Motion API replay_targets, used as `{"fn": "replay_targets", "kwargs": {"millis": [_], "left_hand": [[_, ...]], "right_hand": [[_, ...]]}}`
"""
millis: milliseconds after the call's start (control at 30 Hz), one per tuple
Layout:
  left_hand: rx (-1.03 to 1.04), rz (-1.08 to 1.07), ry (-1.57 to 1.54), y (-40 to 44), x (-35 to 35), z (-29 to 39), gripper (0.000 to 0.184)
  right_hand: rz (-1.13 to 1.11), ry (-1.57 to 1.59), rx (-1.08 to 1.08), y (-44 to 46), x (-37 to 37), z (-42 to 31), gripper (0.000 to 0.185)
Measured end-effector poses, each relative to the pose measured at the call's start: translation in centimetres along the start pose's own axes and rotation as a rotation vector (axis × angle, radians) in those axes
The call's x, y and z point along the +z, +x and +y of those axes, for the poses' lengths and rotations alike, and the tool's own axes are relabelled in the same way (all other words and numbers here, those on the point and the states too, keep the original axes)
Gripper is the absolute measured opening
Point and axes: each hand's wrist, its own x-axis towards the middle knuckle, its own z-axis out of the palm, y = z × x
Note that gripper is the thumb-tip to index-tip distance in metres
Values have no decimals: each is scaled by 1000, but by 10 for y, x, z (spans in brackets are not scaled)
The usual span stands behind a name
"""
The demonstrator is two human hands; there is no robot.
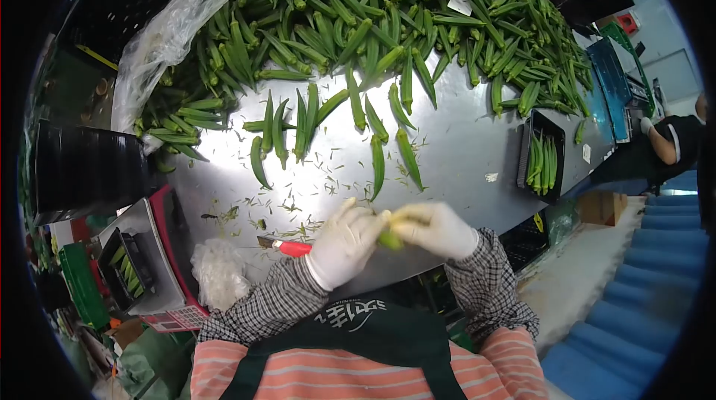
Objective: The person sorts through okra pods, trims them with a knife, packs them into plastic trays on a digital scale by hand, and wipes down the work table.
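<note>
White gloves cover both my hands, which meet over the near edge of the metal table [447,213]. Between them is a green okra pod [390,239], mostly hidden by the fingers. My left hand [347,242] is closed on it from the left. My right hand [432,228] pinches at its upper end. Beside my left hand lies a red-handled knife [293,248], its handle partly under the wrist. Just beyond my hands, loose okra pods [377,167] lie among green trimmings. A large okra pile [358,19] covers the far side.
A black tray of okra [541,157] stands at the right. Another tray [125,266] rests on a scale [160,251] at the left. Stacked black trays [89,169] and a crumpled plastic bag [220,273] are also left. Another person [667,146] is at far right.
</note>
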Motion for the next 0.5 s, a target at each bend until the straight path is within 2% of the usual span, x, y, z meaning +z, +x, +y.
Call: {"fn": "replay_targets", "kwargs": {"millis": [33,67,100,133,167,200,233,333,467,500], "left_hand": [[-82,54,-64,-1,0,-6,47],[-170,61,-181,0,-6,-13,43],[-439,109,-523,-1,-7,-14,38],[-711,154,-868,-4,-8,-14,33],[-769,168,-1229,-1,-11,-23,28],[-838,181,-1456,-2,-13,-30,27],[-844,213,-1583,-2,-11,-36,28],[-898,288,-1802,0,-6,-39,29],[-890,320,-2020,3,19,-44,29],[-912,296,-2036,0,20,-51,29]], "right_hand": [[218,-105,3,10,-2,6,27],[439,-210,-2,25,-7,18,28],[593,-544,-48,37,-12,32,28],[633,-679,-44,46,-15,46,27],[670,-816,-42,54,-19,59,25],[706,-953,-41,59,-21,64,24],[705,-797,-146,58,-25,66,24],[512,-87,56,42,-18,41,22],[183,-257,-178,42,13,2,32],[289,-413,-157,51,11,3,35]]}}
